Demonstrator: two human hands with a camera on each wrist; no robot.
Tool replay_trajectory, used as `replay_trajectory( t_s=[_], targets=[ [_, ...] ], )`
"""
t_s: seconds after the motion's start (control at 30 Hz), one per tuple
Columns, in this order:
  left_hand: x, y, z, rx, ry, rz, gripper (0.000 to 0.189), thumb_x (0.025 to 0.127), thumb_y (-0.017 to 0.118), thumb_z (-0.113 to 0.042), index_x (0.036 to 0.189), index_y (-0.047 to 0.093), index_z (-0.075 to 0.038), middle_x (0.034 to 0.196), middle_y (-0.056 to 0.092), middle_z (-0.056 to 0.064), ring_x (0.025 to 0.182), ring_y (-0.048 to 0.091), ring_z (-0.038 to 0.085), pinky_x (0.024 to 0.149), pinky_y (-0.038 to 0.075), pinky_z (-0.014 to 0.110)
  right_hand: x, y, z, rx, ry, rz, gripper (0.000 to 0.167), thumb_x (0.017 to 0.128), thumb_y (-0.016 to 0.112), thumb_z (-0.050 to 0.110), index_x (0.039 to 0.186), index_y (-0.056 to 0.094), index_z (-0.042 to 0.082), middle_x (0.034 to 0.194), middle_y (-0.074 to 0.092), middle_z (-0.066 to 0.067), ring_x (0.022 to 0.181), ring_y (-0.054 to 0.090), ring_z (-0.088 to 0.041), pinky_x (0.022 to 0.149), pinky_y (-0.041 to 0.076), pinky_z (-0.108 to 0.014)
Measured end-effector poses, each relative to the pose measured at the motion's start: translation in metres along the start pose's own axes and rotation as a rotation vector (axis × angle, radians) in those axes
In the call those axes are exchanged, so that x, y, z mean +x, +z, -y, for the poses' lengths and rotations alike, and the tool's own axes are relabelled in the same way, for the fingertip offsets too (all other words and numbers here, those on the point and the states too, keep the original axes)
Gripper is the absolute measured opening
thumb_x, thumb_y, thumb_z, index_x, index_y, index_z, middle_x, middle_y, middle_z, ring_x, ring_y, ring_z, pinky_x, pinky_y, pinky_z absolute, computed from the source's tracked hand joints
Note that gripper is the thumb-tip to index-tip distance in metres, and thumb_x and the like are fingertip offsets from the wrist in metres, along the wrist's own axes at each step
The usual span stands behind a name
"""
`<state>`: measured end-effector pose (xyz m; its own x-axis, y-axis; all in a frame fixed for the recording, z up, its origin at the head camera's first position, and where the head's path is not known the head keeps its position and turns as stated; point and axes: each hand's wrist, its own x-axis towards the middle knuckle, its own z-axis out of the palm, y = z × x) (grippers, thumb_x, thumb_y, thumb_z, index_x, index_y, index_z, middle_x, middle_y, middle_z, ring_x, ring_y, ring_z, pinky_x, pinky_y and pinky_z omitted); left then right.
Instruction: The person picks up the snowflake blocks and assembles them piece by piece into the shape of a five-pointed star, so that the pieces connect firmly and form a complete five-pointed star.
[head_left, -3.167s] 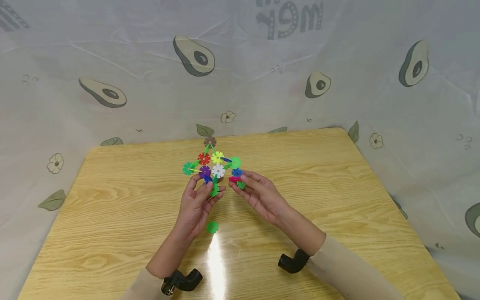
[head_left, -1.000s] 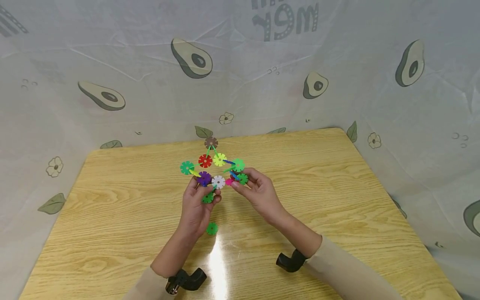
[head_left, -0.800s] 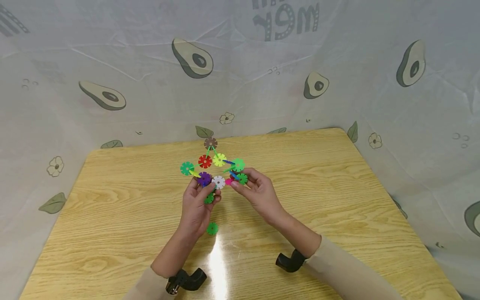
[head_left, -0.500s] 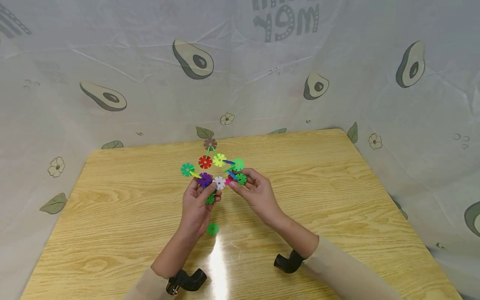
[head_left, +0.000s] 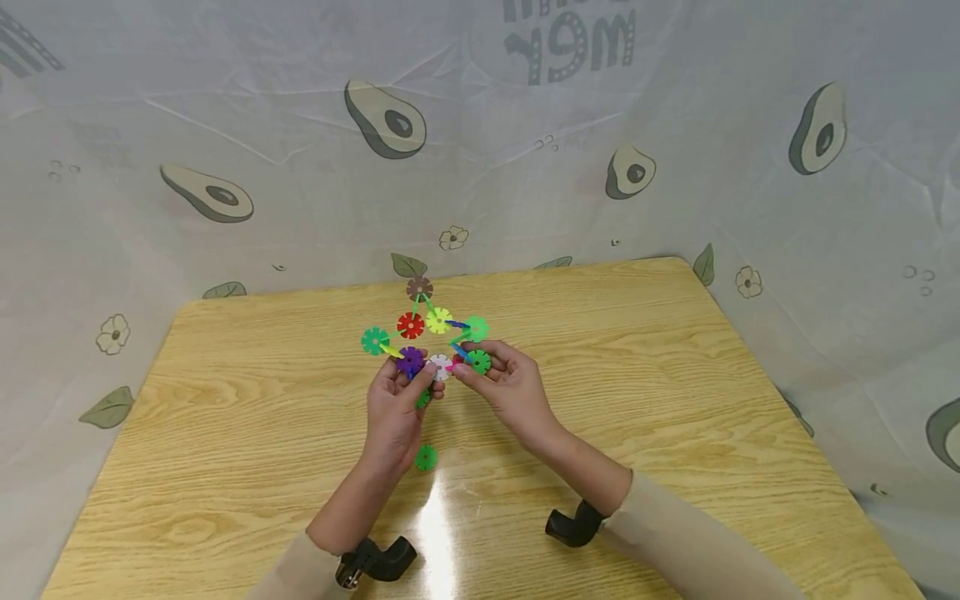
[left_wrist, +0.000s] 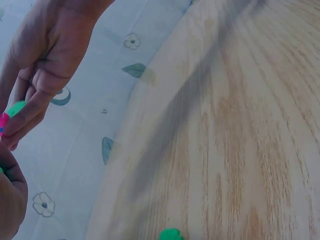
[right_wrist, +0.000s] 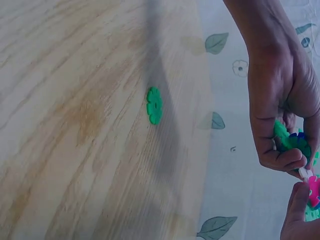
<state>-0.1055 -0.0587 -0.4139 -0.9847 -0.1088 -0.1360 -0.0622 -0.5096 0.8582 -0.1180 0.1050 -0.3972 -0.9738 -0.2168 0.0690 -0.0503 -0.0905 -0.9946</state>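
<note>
Several notched plastic discs are joined edge to edge into an open star-like ring, held over the table. My left hand (head_left: 393, 412) grips its near left part, the thumb on the white disc (head_left: 441, 367) beside the purple disc (head_left: 410, 360). My right hand (head_left: 517, 392) pinches the pink disc (head_left: 454, 363) at the white one's right edge; whether they interlock is hidden by the fingers. A green disc (head_left: 477, 361) and a blue disc sit by the right fingertips. Farther off are red (head_left: 410, 325), yellow (head_left: 438, 320) and brown (head_left: 420, 289) discs.
A loose green disc (head_left: 426, 457) lies on the wooden table (head_left: 262, 433), nearer than the hands, and also shows in the right wrist view. A printed cloth (head_left: 510, 200) hangs behind the table. Black wrist mounts (head_left: 573, 525) sit at both sleeves.
The right hand has brought the pink disc left, up to the white disc. The left thumb has shifted onto the white disc, which now sits lower in view. The loose green disc stays put.
</note>
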Motion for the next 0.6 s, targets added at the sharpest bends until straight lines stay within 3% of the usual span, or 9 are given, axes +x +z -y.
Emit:
replay_trajectory(
  t_s=[0.2, 0.3, 0.43, 0.6],
  targets=[
    [0.002, -0.001, 0.0, 0.005, 0.006, -0.005, 0.019, 0.101, 0.059, 0.006, 0.117, 0.058, -0.004, 0.085, 0.066, -0.005, 0.068, 0.065, 0.007, 0.065, 0.058, 0.016, 0.001, 0.003, -0.001, -0.002, 0.005, 0.0, 0.034, 0.1, 0.068, 0.002, 0.133, 0.062, -0.006, 0.134, 0.067, -0.029, 0.105, 0.073, -0.002, 0.094, 0.062, -0.022],
    [0.002, -0.002, -0.003, -0.006, 0.004, 0.002, 0.018, 0.101, 0.059, 0.006, 0.114, 0.059, -0.007, 0.084, 0.067, -0.005, 0.067, 0.065, 0.007, 0.064, 0.058, 0.016, 0.002, 0.001, 0.0, -0.03, 0.004, 0.035, 0.035, 0.101, 0.068, 0.005, 0.135, 0.062, -0.003, 0.141, 0.064, -0.024, 0.115, 0.071, -0.011, 0.096, 0.061, -0.022],
    [0.004, -0.005, -0.008, 0.006, -0.019, 0.025, 0.018, 0.101, 0.058, 0.005, 0.112, 0.059, -0.009, 0.081, 0.069, -0.006, 0.065, 0.065, 0.006, 0.061, 0.057, 0.015, 0.006, -0.01, 0.002, -0.071, 0.003, 0.142, 0.038, 0.102, 0.068, 0.007, 0.139, 0.059, -0.001, 0.149, 0.059, -0.019, 0.129, 0.066, -0.029, 0.099, 0.061, -0.026],
    [0.006, -0.012, -0.013, 0.055, -0.062, 0.033, 0.019, 0.101, 0.06, 0.003, 0.118, 0.059, -0.006, 0.08, 0.07, -0.007, 0.063, 0.064, 0.005, 0.059, 0.054, 0.014, 0.011, -0.029, 0.007, -0.133, -0.001, 0.313, 0.044, 0.102, 0.067, 0.007, 0.144, 0.055, 0.001, 0.147, 0.058, -0.023, 0.123, 0.069, -0.036, 0.099, 0.063, -0.034]
  ],
)
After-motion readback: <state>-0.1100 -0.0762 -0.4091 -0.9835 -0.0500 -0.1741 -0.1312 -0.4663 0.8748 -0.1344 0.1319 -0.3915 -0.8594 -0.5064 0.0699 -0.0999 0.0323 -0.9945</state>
